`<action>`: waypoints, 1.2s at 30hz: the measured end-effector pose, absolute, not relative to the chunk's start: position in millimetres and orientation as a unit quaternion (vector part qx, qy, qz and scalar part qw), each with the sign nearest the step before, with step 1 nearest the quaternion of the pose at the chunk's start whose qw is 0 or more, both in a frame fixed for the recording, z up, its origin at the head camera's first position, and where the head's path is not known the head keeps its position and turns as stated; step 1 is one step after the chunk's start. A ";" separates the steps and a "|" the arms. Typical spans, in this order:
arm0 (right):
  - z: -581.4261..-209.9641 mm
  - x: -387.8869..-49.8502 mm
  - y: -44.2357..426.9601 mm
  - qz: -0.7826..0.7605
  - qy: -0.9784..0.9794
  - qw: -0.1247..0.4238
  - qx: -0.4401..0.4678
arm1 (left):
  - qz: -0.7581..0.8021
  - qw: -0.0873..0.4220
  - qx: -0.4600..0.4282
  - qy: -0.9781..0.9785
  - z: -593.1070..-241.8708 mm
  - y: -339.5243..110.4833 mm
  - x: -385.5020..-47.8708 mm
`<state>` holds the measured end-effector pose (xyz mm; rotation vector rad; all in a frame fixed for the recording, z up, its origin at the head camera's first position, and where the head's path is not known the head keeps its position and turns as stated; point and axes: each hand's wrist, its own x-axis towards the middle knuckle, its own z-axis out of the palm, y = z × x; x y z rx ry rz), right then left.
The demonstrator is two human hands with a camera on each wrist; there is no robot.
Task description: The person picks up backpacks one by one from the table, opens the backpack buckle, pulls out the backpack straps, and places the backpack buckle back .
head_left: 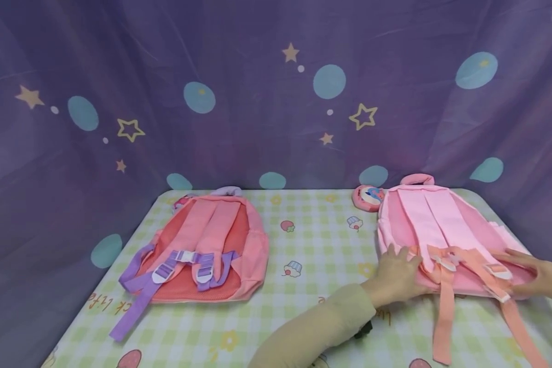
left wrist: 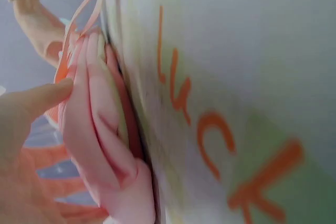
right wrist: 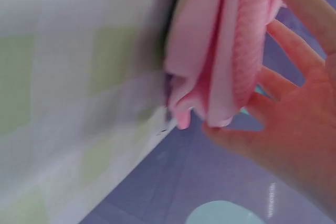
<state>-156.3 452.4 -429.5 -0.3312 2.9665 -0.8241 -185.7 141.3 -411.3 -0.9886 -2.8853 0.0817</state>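
A light pink backpack (head_left: 430, 212) lies strap side up on the right of the table, its orange webbing straps (head_left: 445, 317) trailing toward the near edge. My left hand (head_left: 397, 273) rests on its lower left corner, fingers extended over the back panel. In the left wrist view the thumb touches the backpack's edge (left wrist: 84, 124). At the lower right side, my right hand (head_left: 540, 276) has its fingers spread and touching the bag. The right wrist view shows those fingers extended along the pink side (right wrist: 210, 51). The front of the backpack is hidden underneath.
A coral-pink backpack (head_left: 207, 225) with purple straps (head_left: 138, 309) lies on the left of the table. A round pink charm (head_left: 367, 198) sits beside the light pink bag's top. A checkered cloth (head_left: 303, 317) covers the table, and a purple curtain (head_left: 257, 138) hangs behind.
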 end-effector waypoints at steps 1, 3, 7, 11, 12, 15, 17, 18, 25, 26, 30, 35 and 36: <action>-425.7 -157.0 450.3 -0.252 0.963 0.022 -0.095 | 0.023 0.037 -0.334 -0.942 -410.3 139.2 -187.1; -418.9 -157.2 446.2 -0.231 0.970 0.017 -0.079 | 0.012 0.022 -0.356 -0.934 -407.7 133.5 -189.8; -408.7 -155.2 438.8 -0.239 0.966 -0.021 -0.097 | -0.046 0.011 -0.389 -0.920 -404.2 118.1 -193.0; -396.5 -151.6 425.4 -0.242 0.960 -0.054 -0.133 | -0.115 0.016 -0.399 -0.909 -403.1 101.2 -193.7; -393.0 -150.4 419.5 -0.238 0.960 -0.063 -0.134 | -0.123 0.019 -0.400 -0.908 -402.6 97.0 -193.5; -382.2 -147.5 398.1 -0.232 0.962 -0.085 -0.120 | -0.140 0.022 -0.397 -0.907 -401.6 85.0 -192.4; -374.0 -145.7 382.5 -0.228 0.963 -0.091 -0.115 | -0.144 0.021 -0.389 -0.909 -400.7 77.3 -190.7; -369.8 -145.3 374.6 -0.225 0.964 -0.090 -0.113 | -0.146 0.020 -0.385 -0.911 -400.0 73.5 -189.8; -357.0 -147.4 326.5 -0.245 0.941 -0.154 -0.176 | -0.138 0.033 -0.378 -0.915 -395.3 47.0 -183.5; -358.0 -148.3 320.5 -0.250 0.933 -0.171 -0.194 | -0.139 0.036 -0.379 -0.914 -395.0 42.8 -182.7; -359.9 -152.5 294.8 -0.269 0.909 -0.206 -0.242 | -0.146 0.045 -0.378 -0.913 -391.1 24.5 -178.7; -360.4 -158.9 266.4 -0.271 0.907 -0.189 -0.262 | -0.162 0.047 -0.364 -0.916 -386.6 0.7 -175.5; -360.5 -160.2 261.3 -0.272 0.906 -0.183 -0.266 | -0.161 0.050 -0.361 -0.917 -385.8 -3.7 -175.0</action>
